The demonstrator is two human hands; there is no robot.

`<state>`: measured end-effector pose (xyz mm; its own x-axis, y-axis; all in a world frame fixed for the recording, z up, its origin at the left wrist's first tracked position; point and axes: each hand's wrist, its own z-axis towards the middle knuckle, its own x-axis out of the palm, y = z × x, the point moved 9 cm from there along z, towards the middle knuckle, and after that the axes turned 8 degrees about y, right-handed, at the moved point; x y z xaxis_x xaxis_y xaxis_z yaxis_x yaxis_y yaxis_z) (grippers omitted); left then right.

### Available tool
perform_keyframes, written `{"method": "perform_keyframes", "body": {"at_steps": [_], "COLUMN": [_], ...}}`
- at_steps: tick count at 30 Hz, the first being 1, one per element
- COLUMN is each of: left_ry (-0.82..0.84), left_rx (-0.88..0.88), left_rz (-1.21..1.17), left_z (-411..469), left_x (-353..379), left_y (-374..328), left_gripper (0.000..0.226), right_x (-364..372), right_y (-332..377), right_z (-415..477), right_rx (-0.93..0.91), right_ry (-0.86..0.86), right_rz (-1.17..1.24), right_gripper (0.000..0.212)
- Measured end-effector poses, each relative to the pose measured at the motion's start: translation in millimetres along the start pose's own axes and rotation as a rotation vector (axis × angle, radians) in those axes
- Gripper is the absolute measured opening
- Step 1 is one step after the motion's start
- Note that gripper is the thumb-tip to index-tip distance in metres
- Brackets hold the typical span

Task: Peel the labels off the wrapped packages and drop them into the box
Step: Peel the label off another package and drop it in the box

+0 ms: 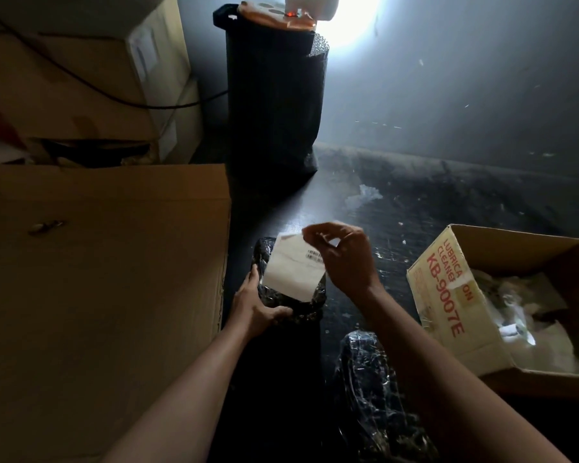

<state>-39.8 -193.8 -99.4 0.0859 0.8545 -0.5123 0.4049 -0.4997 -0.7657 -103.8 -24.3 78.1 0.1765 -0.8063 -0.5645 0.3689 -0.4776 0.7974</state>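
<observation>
A black package wrapped in shiny plastic (pixel 306 304) lies on the dark floor in front of me. My left hand (pixel 256 304) grips its near left edge. A white label (pixel 295 267) with a small barcode sits on top, its far corner lifted off the wrap. My right hand (pixel 343 253) pinches that lifted corner between thumb and fingers. A second wrapped black package (pixel 375 392) lies to the right, near my right forearm. An open cardboard box (pixel 448 295) with red lettering stands at the right, with crumpled white paper and plastic inside.
A large closed cardboard box (pixel 97 279) fills the left side, right beside the package. More boxes (pixel 81 78) are stacked behind it. A tall black bubble-wrapped roll (pixel 274 105) stands at the back by a bright lamp. Scraps litter the dark floor (pixel 432 202).
</observation>
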Motion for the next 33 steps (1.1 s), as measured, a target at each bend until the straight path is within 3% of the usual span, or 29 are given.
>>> {"method": "perform_keyframes", "body": {"at_steps": [4, 11, 12, 16, 19, 22, 33], "left_ry": [0.020, -0.048, -0.059, -0.104, -0.111, -0.100, 0.030], "left_rx": [-0.044, 0.076, 0.099, 0.162, 0.202, 0.275, 0.535], "left_rz": [0.069, 0.196, 0.218, 0.349, 0.422, 0.511, 0.649], "left_z": [0.7, -10.5, -19.7, -40.4, -45.3, -52.5, -103.9], "left_x": [0.5, -31.0, -38.0, -62.7, -77.6, -80.2, 25.6], "left_y": [7.8, -15.7, -28.0, -68.0, -94.1, -129.0, -255.5], "left_gripper": [0.127, 0.135, 0.128, 0.062, 0.048, 0.060, 0.067], "right_x": [-23.0, -33.8, -35.8, -49.9, -66.6, -85.6, -212.4], "right_y": [34.6, 37.7, 34.8, 30.3, 29.7, 30.5, -13.1], "right_z": [11.2, 0.1, -2.7, -17.7, -32.5, -51.8, -140.0], "right_rx": [-0.078, -0.100, -0.084, -0.028, 0.019, 0.074, 0.381], "right_ry": [-0.044, -0.015, -0.006, -0.007, -0.012, 0.022, -0.114], "right_rz": [-0.116, -0.351, -0.360, -0.408, -0.439, -0.475, -0.587], "right_gripper": [0.017, 0.024, 0.024, 0.025, 0.030, 0.042, 0.013]}}
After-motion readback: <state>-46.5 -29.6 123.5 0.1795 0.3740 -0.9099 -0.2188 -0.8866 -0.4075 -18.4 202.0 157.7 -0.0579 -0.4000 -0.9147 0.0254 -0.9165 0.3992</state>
